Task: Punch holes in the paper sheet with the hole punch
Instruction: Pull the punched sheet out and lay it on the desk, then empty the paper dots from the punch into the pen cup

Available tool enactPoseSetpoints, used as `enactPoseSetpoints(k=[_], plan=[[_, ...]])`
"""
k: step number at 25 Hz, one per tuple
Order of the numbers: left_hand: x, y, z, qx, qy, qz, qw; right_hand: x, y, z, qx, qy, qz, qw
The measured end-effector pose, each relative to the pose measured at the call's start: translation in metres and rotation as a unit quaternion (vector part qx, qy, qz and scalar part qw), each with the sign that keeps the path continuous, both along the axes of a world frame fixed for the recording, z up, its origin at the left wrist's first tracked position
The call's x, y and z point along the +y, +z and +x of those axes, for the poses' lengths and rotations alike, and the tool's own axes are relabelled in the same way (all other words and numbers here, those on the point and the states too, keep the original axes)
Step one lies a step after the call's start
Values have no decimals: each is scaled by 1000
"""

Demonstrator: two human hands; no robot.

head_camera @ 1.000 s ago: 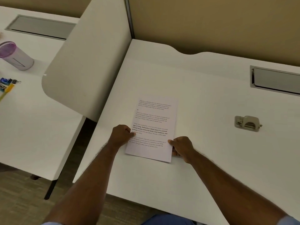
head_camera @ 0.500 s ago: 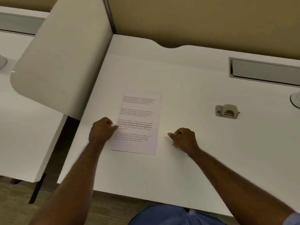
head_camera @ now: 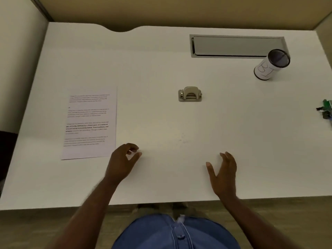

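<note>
A printed paper sheet (head_camera: 89, 123) lies flat on the left part of the white desk (head_camera: 161, 69). A small metal hole punch (head_camera: 190, 94) stands near the desk's middle, apart from the sheet. My left hand (head_camera: 122, 162) hovers just right of the sheet's near corner, fingers loosely curled and holding nothing. My right hand (head_camera: 223, 174) is over the bare desk near the front edge, fingers spread and empty. Neither hand touches the sheet or the punch.
A white cylindrical cup (head_camera: 271, 65) with a dark rim stands at the back right, beside a grey cable hatch (head_camera: 237, 46). Small green and black items (head_camera: 326, 110) lie at the right edge. Beige partitions enclose the desk at the back and left.
Both hands have let go of the sheet and moved right, away from it. The view has swung right, bringing the punch to the middle and the cup into sight.
</note>
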State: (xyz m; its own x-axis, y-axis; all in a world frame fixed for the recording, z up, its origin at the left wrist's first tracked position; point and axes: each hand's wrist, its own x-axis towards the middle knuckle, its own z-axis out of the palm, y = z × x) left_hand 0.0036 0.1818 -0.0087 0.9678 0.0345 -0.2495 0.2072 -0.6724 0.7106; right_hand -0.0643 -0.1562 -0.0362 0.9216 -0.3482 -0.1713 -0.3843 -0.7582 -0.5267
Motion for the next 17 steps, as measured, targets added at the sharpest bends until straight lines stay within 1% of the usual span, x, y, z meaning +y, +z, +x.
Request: enactPoseSetpoints(k=[3, 5, 7, 11, 14, 17], plan=[[-40, -22, -12, -16, -52, 46, 997, 2, -11, -3, 48, 83, -24, 995], [-57, -28, -16, -34, -51, 74, 995, 5, -15, -1, 70, 168, -59, 982], [-66, -29, -20, -22, -48, 93, 994, 8, -19, 2, 83, 225, -104, 965], [-79, -29, -29, 68, -122, 128, 982, 14, -22, 17, 87, 254, -135, 954], [-84, -29, -23, 102, -165, 179, 964, 21, -22, 38, 75, 290, -142, 943], [-86, -29, -11, 128, -176, 201, 955, 29, -24, 53, 60, 303, -145, 940]])
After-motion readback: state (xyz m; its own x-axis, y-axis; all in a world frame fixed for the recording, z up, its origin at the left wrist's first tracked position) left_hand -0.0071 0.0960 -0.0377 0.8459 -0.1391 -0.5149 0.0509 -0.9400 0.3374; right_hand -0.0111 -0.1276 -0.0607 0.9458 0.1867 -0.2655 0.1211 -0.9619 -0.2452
